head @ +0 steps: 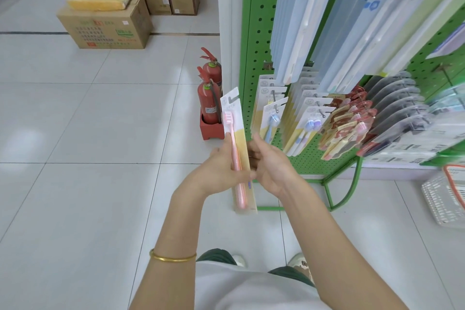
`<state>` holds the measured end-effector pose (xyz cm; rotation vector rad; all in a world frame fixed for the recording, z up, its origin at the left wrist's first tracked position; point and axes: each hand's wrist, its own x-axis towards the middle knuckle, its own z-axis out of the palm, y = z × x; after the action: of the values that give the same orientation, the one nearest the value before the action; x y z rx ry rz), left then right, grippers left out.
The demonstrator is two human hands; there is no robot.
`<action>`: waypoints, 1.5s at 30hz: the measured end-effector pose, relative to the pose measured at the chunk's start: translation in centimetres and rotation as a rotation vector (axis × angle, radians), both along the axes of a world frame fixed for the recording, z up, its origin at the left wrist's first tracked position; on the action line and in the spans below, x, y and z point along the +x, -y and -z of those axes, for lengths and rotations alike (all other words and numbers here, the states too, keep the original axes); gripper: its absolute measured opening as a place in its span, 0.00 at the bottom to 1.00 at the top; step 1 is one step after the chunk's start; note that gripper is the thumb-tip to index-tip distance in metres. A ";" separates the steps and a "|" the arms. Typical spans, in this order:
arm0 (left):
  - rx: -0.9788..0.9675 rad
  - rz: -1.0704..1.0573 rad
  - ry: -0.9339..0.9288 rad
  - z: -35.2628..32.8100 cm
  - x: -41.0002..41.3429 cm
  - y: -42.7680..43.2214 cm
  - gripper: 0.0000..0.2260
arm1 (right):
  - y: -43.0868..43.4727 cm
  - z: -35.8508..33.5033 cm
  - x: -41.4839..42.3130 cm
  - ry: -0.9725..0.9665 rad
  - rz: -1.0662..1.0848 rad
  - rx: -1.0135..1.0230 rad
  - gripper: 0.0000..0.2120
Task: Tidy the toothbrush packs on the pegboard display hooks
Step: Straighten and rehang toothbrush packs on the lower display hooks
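A toothbrush pack (235,118) with a pink brush on a white and yellow card stands upright in front of me, off the hooks. My left hand (221,171) grips its middle from the left, thumb across the front. My right hand (269,166) holds the pack's right edge, fingers curled behind the card. To the right stands the green pegboard (259,33). On its lower hooks hang matching packs with blue brushes (273,118) and purple brushes (310,123), then red packs (344,126) and grey packs (397,108). Long pale blue packs (297,20) hang above.
Two red fire extinguishers (210,98) stand in a red holder on the floor by the white pillar, left of the pegboard. Cardboard boxes (105,22) are stacked at the far left. A white wire basket (445,199) lies on the floor at the right.
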<state>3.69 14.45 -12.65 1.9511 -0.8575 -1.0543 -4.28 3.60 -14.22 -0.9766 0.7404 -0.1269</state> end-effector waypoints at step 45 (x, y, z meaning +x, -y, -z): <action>-0.340 -0.279 -0.477 2.8 -1.3 1.7 0.13 | 2.0 0.4 -2.9 0.307 -0.019 -0.084 0.31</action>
<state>2.37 12.78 -15.43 1.4027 -0.4479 -1.0630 -7.23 1.61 -14.60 -1.0158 0.4466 -0.2862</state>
